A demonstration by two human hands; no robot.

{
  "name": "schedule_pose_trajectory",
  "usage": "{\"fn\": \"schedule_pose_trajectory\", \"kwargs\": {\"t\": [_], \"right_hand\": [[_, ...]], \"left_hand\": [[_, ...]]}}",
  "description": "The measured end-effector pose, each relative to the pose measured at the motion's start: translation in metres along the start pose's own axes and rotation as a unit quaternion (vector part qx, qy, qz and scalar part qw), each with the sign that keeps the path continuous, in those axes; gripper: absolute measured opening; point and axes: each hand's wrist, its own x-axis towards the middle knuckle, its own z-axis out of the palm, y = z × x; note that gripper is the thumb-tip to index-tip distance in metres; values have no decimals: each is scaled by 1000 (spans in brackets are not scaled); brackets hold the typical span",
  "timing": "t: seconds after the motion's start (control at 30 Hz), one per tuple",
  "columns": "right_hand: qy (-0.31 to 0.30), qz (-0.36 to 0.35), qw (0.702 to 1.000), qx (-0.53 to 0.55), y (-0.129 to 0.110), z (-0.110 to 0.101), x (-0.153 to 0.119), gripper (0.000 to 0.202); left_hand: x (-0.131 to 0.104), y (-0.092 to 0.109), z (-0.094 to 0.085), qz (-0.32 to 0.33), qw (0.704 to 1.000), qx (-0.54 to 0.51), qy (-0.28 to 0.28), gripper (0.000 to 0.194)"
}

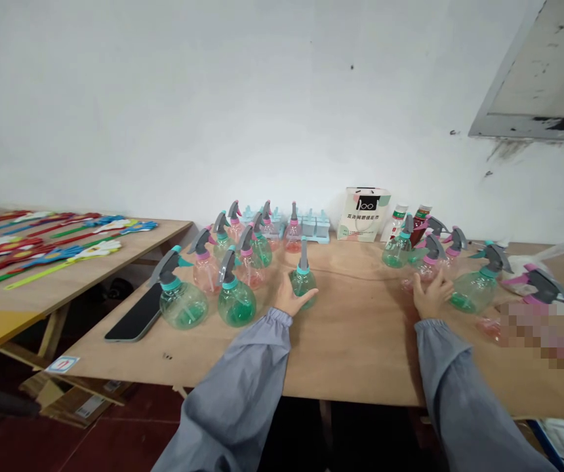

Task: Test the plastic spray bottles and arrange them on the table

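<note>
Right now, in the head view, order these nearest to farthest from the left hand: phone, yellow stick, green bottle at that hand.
1. Green bottle, at the left hand.
2. Phone, farther left, same table.
3. Yellow stick, far-left table.

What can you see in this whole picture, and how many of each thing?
Green spray bottles: at least seven, clear green, both sides of the table
Pink spray bottles: at least eight, clear pink, both sides too
Phone: one, black, table's left
Paper bag: one, whitish, against the wall
Moulds: several, pale blue, table's back
Labelled bottles: two, one white, one dark red, right of the bag
Table: one, brown, in front
Side table: one, brown, left
Hand-ended sticks: many, mixed colours, on the side table
Wall: one, white, behind
Sleeves: two, grey, bottom
Left hand: one, bare, at a green bottle
Right hand: one, bare, by pink bottles
</note>
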Motion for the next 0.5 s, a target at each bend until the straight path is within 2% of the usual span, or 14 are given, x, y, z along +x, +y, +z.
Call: {"fn": "schedule_pose_trajectory", "kwargs": {"t": [0.17, 0.33, 0.43, 0.5], "right_hand": [[0, -3, 998, 65, -5, 7, 7, 74], [32, -25, 994, 100, -21, -3, 5, 81], [29, -72, 988, 132, -41, -12, -8, 71], [-25, -123, 977, 170, -64, -17, -24, 55]], "left_hand": [[0, -4, 1, 6, 1000, -1, -6, 73], [-1, -1, 2, 14, 1000, -6, -6, 74], [-6, 1, 5, 30, 999, -10, -15, 62], [-10, 3, 11, 41, 999, -11, -21, 51]]}}
